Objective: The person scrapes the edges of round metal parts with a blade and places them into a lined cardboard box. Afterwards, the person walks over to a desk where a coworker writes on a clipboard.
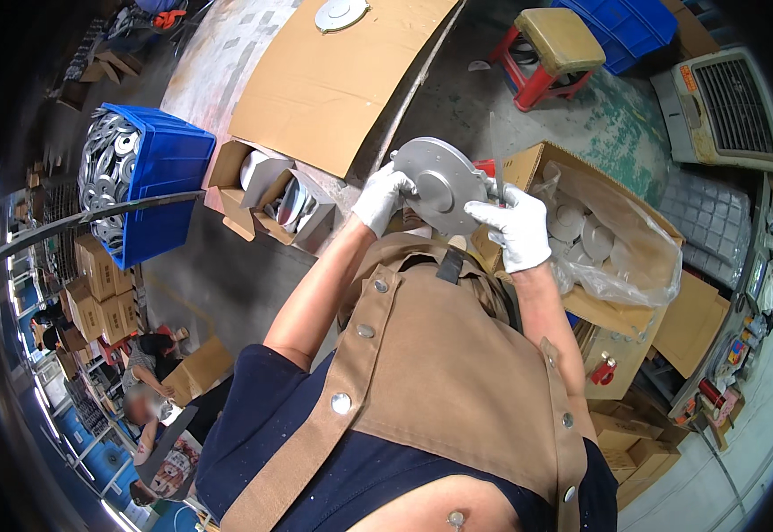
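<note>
A round grey metal disc [462, 168] with a raised centre and small lugs on its rim is tilted up in front of my chest. My left hand [381, 202], in a white glove, grips its left edge. At the opposite edge is my right hand [519, 229], gloved too, with its fingers closed round a thin, flat, blade-like tool [495, 146] that points away from me. The tool's exact kind is unclear, and so is whether it touches the disc. A similar disc [340, 12] lies on the cardboard sheet [333, 89] covering the table ahead.
Right of me stands a carton [528, 168] lined with clear plastic, holding several discs. On the left are small open boxes [302, 208] and a blue crate [169, 177] full of metal rings. A red stool [559, 44] stands farther off. People [160, 417] work at lower left.
</note>
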### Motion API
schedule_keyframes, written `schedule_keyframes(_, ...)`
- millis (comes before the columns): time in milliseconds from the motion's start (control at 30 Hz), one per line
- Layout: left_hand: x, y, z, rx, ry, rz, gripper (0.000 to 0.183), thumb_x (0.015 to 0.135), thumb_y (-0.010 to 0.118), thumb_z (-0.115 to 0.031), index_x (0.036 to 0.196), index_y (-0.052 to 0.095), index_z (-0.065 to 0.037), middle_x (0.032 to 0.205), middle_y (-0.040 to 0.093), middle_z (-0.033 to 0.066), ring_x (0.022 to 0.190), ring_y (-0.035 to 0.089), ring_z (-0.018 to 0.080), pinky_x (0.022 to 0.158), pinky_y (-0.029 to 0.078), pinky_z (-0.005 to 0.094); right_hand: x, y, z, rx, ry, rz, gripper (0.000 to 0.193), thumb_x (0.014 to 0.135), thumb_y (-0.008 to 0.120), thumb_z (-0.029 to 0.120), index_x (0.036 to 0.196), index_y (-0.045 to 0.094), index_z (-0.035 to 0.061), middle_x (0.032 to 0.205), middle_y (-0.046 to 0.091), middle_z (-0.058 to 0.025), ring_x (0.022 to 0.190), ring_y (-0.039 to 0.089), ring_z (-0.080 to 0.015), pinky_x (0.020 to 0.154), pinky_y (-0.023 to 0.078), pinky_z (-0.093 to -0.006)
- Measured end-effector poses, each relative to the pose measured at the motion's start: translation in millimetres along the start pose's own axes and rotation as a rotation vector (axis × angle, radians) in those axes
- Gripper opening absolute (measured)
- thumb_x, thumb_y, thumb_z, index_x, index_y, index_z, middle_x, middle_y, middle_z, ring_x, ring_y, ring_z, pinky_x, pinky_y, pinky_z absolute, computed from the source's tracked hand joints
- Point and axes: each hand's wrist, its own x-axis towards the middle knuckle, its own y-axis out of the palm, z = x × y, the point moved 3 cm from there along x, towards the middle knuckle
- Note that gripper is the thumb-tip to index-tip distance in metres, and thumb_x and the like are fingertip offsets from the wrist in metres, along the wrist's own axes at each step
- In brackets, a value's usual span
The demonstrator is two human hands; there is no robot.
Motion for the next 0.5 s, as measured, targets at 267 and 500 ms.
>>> schedule_keyframes(267, 6.1, -17.4, 14.3, -0.13, -0.112, 0.079, 0.025, 0.079, 0.048, -0.009, 0.102, 0.058, -0.005, 0.087, 0.06, 0.0027, 0.078, 0.058, 0.0136, 0.071, 0.05, 0.0287, -0.2, 8.0, -2.3, 0.265, 0.134, 0.081, 0.019, 0.087, 0.059, 0.011, 0.101, 0.062, -0.0015, 0.056, 0.043, 0.0049, 0.041, 0.032, -0.0036, 0.04, 0.023, -0.0207)
schedule_keyframes(500, 4.7, -24.8, 25.2, -0.193, -0.196, 0.118, 0.028, 0.087, 0.048, -0.017, 0.11, 0.057, -0.004, 0.094, 0.064, 0.0038, 0.084, 0.062, 0.0156, 0.078, 0.053, 0.0346, 0.0, 14.1, -2.5, 0.346, 0.181, 0.099, 0.023, 0.084, 0.063, 0.01, 0.103, 0.064, -0.0031, 0.056, 0.043, 0.0042, 0.042, 0.032, -0.0031, 0.04, 0.02, -0.0208)
